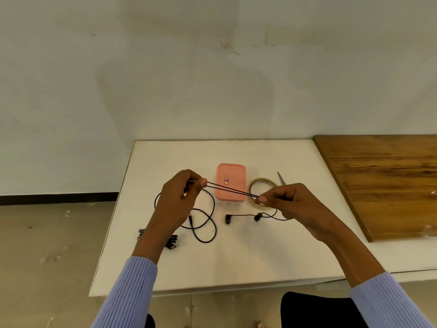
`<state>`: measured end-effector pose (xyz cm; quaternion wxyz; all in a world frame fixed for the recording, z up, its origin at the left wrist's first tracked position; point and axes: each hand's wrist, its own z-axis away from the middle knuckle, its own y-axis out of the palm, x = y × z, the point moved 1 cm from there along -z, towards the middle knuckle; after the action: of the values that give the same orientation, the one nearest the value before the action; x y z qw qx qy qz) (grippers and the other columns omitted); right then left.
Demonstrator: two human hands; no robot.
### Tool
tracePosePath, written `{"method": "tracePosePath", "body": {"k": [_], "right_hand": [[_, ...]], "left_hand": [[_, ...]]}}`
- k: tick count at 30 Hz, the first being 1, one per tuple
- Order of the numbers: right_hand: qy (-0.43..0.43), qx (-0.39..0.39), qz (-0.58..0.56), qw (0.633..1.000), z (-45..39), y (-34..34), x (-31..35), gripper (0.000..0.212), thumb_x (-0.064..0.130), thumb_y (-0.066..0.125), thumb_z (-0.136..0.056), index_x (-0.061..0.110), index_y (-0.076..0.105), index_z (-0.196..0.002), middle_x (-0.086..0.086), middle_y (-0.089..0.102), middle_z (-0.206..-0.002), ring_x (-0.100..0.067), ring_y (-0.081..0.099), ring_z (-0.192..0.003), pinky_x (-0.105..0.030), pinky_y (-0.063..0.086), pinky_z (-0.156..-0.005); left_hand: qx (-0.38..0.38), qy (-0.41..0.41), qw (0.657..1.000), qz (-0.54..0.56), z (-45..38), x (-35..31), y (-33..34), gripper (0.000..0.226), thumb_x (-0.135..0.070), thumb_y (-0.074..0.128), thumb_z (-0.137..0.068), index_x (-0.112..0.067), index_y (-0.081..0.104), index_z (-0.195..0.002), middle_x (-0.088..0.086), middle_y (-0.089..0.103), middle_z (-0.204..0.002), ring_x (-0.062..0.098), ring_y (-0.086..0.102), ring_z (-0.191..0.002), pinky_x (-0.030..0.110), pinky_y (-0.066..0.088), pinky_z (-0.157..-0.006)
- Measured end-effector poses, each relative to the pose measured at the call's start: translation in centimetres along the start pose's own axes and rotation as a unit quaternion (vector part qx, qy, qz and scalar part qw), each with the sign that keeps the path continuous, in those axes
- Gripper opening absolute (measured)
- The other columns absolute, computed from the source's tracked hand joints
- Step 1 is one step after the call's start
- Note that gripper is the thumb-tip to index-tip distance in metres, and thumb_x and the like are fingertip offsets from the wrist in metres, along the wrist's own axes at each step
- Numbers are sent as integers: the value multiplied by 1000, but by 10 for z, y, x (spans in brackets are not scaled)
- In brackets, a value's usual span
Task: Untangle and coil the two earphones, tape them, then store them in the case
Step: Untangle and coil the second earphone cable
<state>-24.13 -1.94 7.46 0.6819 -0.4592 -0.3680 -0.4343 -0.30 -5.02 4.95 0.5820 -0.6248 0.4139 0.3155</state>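
L hand (179, 197) & R hand (287, 201) each pinch the cord (233, 191), taut btwn them. Case (230, 182) shut, tape (262, 194) beside it.

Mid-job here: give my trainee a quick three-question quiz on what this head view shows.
1. True or false: the pink case has its lid off.
2. What is stretched between the left hand and the right hand?
3. The tape roll lies: A) left of the case, B) right of the case, C) on the wooden board.

Key: 1. False, the lid is on. 2. A doubled length of black earphone cable. 3. B.
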Motion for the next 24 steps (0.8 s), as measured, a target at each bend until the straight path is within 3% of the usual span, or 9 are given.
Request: {"method": "tracePosePath", "body": {"k": [3,5,8,11,13,15,18,20,24], "right_hand": [[15,-18,-25,999,2,-5,-2,16,13,61,-88,6,73,-96,16,57,-48,-4,34,-46,-18,24,-51],[9,-40,-32,999,2,-3,-4,15,11,61,-87,5,74,-91,15,53,-44,-3,33,-43,-18,24,-50],[-18,-80,-42,996,0,2,-4,14,4,61,-85,4,74,-80,9,62,-53,2,46,-44,-9,33,-45],[-36,-106,-28,993,-3,6,-2,16,3,62,-83,5,74,-74,-13,70,-72,0,50,-54,-7,34,-48],[-44,-109,-8,993,-5,9,-3,19,4,63,-81,11,75,-69,-19,70,-78,-13,52,-64,-18,38,-57],[-54,-108,3,993,-7,13,-2,16,5,65,-79,11,74,-67,-30,64,-82,-22,51,-69,-30,37,-65],[-74,-108,19,991,-8,18,1,10,7,68,-77,-1,72,-72,-35,60,-83,-31,51,-65,-32,38,-65],[-82,-109,30,990,-9,21,0,9,8,68,-77,3,74,-71,-31,62,-81,-35,54,-67,-30,41,-64],[-89,-121,36,988,-10,26,3,17,10,69,-80,19,73,-66,-22,65,-77,-12,54,-61,-17,41,-58]], "left_hand": [[1,-20,1000,8,-1,2,1,16,-27,54,-93,-16,60,-83,-6,53,-66,1,45,-57,8,35,-55],[5,-34,999,13,-1,4,3,18,-30,52,-94,-19,60,-81,7,59,-72,12,48,-64,10,35,-57],[14,-35,999,-2,-2,8,5,23,-29,47,-96,-25,62,-80,9,63,-82,13,54,-71,8,36,-63],[12,22,996,-88,-2,13,12,25,-30,44,-98,-27,69,-99,0,65,-100,14,54,-93,14,35,-77],[1,65,985,-158,-3,12,19,32,-34,44,-92,-27,68,-112,-3,63,-116,18,49,-103,25,33,-82],[-16,95,977,-189,-3,5,28,30,-33,50,-89,-30,67,-114,-8,61,-125,18,47,-95,28,30,-79],[-36,117,976,-180,0,-8,40,26,-35,52,-88,-35,69,-107,-15,62,-124,11,42,-85,25,22,-74],[-46,132,975,-174,2,-13,47,23,-38,54,-87,-36,71,-103,-19,63,-119,9,43,-87,23,20,-72],[16,106,989,-105,1,-17,54,25,-45,49,-86,-34,71,-85,-22,66,-82,0,49,-84,22,21,-81]]}}
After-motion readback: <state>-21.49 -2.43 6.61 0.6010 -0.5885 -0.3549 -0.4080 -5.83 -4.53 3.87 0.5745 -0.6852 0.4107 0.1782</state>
